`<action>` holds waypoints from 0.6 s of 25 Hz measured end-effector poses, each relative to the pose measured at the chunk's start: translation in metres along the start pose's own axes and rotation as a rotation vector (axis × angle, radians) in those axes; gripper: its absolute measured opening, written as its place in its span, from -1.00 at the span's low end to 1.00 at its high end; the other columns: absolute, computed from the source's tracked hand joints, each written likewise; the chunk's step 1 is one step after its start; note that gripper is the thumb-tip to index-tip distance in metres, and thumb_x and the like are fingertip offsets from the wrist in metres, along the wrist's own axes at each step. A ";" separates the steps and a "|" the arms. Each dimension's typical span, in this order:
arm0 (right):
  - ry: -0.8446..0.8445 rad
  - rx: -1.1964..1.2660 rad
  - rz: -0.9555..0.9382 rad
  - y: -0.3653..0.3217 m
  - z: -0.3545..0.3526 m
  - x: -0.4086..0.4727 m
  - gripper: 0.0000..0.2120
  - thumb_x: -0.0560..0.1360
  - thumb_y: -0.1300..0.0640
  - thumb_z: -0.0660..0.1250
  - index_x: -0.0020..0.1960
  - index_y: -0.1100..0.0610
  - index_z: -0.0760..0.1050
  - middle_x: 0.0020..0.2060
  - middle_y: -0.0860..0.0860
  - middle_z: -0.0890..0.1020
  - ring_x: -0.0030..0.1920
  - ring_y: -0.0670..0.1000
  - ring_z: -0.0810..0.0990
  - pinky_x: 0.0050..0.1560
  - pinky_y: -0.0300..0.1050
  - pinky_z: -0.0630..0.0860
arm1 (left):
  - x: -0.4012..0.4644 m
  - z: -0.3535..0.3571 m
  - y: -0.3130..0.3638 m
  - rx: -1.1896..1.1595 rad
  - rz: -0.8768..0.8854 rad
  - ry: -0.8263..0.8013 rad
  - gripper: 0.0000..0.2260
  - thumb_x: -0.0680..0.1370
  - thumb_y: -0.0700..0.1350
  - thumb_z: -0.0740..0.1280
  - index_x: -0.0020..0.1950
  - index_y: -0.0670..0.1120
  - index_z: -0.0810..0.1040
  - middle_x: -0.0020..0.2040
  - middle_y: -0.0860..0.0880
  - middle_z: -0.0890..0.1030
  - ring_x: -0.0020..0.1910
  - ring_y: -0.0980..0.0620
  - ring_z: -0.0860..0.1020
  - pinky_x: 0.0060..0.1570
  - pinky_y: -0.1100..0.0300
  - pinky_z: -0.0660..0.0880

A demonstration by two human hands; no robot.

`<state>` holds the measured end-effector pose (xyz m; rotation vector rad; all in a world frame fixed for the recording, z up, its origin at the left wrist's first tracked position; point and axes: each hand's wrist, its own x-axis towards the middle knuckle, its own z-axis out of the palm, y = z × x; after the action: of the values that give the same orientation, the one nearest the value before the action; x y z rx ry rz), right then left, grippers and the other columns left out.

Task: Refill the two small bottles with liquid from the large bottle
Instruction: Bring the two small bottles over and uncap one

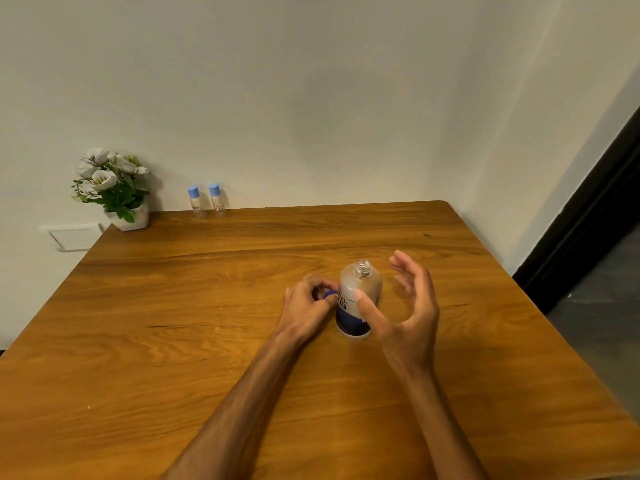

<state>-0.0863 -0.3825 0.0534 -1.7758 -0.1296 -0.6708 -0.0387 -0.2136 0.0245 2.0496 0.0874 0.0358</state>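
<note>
The large frosted bottle [358,299] with a dark blue label stands upright on the wooden table [173,341], its neck uncapped. My left hand [310,306] rests on the table just left of it, fingers closed on the blue cap [330,294]. My right hand [408,306] is open around the bottle's right side, thumb across its front, fingers spread and apart from it. Two small clear bottles, one [196,201] beside the other [217,199], stand capped in light blue at the table's far edge by the wall.
A white pot of artificial flowers [114,192] stands at the far left corner of the table. A white wall plate [74,237] sits below it on the wall. A dark door frame [588,220] runs along the right.
</note>
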 end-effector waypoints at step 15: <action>-0.314 -0.035 0.157 -0.065 0.180 0.001 -0.88 0.54 0.20 0.50 0.04 0.04 0.69 -0.16 -0.19 0.69 -0.15 -0.24 0.66 -0.14 -0.42 0.56 | -0.001 -0.095 -0.056 -0.249 0.044 0.341 -0.79 0.53 -0.04 0.35 0.08 0.11 0.73 0.04 0.04 0.75 0.06 0.02 0.70 0.12 -0.16 0.67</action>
<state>-0.0455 -0.1970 0.0807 -1.8933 -0.1898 -0.2810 -0.0482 -0.1040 0.0187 1.7796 0.2379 0.4049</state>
